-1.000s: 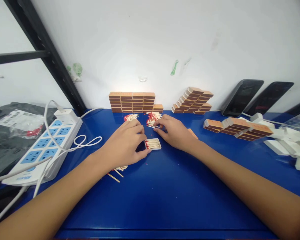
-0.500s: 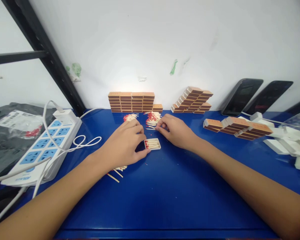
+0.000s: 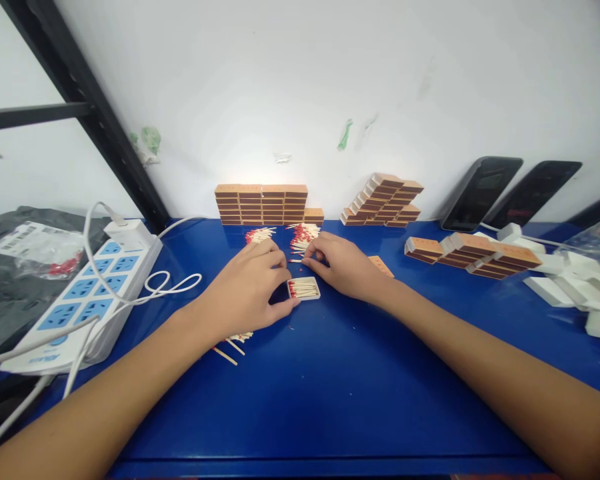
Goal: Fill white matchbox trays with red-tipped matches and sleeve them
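A small white matchbox tray, partly filled with red-headed matches, lies on the blue tabletop. My left hand curves round its left end, thumb at the near corner and fingers at the far side. Just beyond the tray, my right hand pinches the end of a single match, its red head pointing left. Behind that match is a loose heap of matches. A second heap sits further left, and more matches stick out under my left wrist.
Stacked matchboxes line the white wall, with another slanted stack to their right. One matchbox sleeve lies behind my right wrist. More matchboxes, white trays and two phones are at right. A power strip with cables is left.
My right hand has moved slightly left along with the match in its fingers. A matchbox sleeve now shows behind the right wrist. The left hand stays at the tray.
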`<action>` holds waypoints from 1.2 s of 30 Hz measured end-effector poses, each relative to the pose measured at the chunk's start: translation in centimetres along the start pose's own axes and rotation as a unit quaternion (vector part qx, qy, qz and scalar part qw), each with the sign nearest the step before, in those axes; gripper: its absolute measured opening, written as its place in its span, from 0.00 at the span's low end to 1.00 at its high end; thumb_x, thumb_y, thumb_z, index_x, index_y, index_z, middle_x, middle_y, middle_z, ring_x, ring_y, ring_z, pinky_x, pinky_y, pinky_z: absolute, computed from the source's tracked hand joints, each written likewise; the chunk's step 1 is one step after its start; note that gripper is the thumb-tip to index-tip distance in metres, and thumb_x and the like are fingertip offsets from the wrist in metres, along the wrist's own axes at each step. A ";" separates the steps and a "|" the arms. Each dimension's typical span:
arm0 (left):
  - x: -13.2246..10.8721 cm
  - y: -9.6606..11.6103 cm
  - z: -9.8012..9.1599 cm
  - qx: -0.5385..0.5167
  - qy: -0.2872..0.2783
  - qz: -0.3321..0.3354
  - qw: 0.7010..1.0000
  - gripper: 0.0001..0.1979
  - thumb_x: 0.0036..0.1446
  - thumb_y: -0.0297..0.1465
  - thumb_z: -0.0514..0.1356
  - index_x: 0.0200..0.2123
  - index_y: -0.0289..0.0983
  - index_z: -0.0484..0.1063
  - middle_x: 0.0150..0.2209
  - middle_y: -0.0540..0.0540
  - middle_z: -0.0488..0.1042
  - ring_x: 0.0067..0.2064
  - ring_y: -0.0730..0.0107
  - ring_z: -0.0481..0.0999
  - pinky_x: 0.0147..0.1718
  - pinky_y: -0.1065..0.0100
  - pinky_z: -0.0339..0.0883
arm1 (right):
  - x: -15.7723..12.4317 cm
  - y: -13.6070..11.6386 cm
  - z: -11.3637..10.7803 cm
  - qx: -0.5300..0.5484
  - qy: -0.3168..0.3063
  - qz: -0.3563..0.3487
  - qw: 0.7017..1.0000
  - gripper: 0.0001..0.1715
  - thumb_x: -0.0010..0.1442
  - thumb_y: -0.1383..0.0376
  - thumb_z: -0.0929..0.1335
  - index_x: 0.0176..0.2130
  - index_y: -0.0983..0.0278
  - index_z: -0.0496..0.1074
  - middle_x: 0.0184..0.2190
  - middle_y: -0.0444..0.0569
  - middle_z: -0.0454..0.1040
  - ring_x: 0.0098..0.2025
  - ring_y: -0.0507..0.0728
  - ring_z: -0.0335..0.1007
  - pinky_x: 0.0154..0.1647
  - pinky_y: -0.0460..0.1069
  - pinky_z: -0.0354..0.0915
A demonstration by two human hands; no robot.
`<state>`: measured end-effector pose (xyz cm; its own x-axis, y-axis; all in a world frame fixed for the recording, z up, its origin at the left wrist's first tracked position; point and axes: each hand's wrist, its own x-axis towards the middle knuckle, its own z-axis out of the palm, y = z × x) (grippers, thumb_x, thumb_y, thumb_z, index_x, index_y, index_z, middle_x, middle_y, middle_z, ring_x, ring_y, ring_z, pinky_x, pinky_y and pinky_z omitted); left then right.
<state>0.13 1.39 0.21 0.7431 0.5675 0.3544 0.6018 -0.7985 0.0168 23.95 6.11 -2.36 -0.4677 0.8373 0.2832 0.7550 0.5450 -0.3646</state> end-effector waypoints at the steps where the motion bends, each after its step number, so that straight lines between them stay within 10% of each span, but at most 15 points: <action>1: 0.0 0.0 0.0 -0.001 -0.001 -0.001 1.000 0.14 0.67 0.41 0.66 0.43 0.36 0.83 0.42 0.41 0.80 0.51 0.52 0.76 0.54 0.52 0.71 | 0.0 -0.1 -0.1 -0.007 -0.002 0.009 1.000 0.05 0.69 0.69 0.68 0.38 0.63 0.75 0.37 0.49 0.74 0.39 0.57 0.69 0.40 0.50 0.60; 14: 0.1 0.0 0.0 -0.009 -0.002 -0.009 1.000 0.14 0.67 0.42 0.66 0.42 0.37 0.83 0.42 0.42 0.80 0.50 0.54 0.76 0.54 0.52 0.70 | -0.4 -0.8 -0.7 -0.062 -0.023 0.098 0.993 0.08 0.72 0.65 0.68 0.39 0.63 0.75 0.40 0.52 0.77 0.38 0.57 0.72 0.39 0.51 0.62; 36: 0.1 -0.2 0.1 -0.014 -0.005 -0.010 1.000 0.14 0.67 0.41 0.66 0.40 0.36 0.83 0.41 0.42 0.79 0.50 0.55 0.75 0.53 0.53 0.70 | -2.7 -2.6 -2.2 -0.007 -0.102 -0.024 0.995 0.07 0.73 0.71 0.65 0.42 0.61 0.72 0.42 0.49 0.77 0.40 0.56 0.73 0.39 0.49 0.62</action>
<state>0.09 1.57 0.16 0.7336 0.5855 0.3449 0.6086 -0.7919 0.0500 24.25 2.36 -0.19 -0.5858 0.8023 0.1146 0.7348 0.5854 -0.3426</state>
